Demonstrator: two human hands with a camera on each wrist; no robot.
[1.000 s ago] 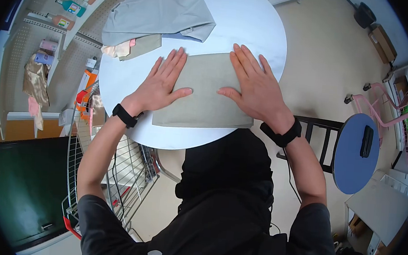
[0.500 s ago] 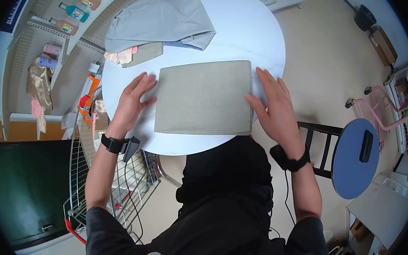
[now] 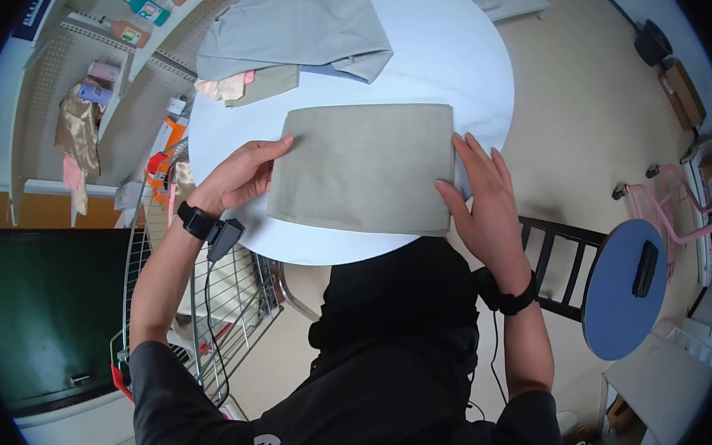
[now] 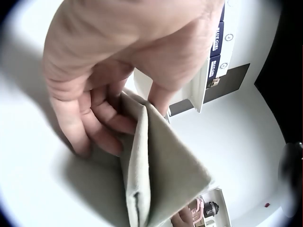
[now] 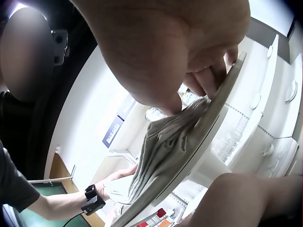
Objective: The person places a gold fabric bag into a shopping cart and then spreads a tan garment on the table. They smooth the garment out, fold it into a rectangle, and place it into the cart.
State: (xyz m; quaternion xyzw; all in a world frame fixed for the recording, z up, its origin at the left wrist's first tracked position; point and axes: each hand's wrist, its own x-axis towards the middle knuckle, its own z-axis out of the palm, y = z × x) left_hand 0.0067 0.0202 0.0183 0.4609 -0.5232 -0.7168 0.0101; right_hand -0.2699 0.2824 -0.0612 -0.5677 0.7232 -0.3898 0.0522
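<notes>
A grey-green cloth (image 3: 365, 165), folded into a flat rectangle of several layers, lies on the round white table (image 3: 462, 47). At its left edge, my left hand (image 3: 241, 178) pinches it. In the left wrist view, the thumb is on one side of the layers (image 4: 175, 175) and the fingers curl in on the other, with that edge raised off the table. My right hand (image 3: 489, 212) is at the right edge, fingers extended and thumb touching the cloth's side. The right wrist view shows the stacked folds (image 5: 158, 151) edge-on beside the thumb.
Behind the folded cloth lies a heap of light grey fabric (image 3: 296, 29) with pink and cream pieces (image 3: 224, 87) poking out. A wire cart (image 3: 225, 296) stands at the left, below shelves with bottles (image 3: 143, 9). To the right is a blue-topped stool (image 3: 627, 286).
Both hands first lay flat on the cloth, then moved out to its sides. The left hand has since taken hold of the left edge; the right has come in against the right edge.
</notes>
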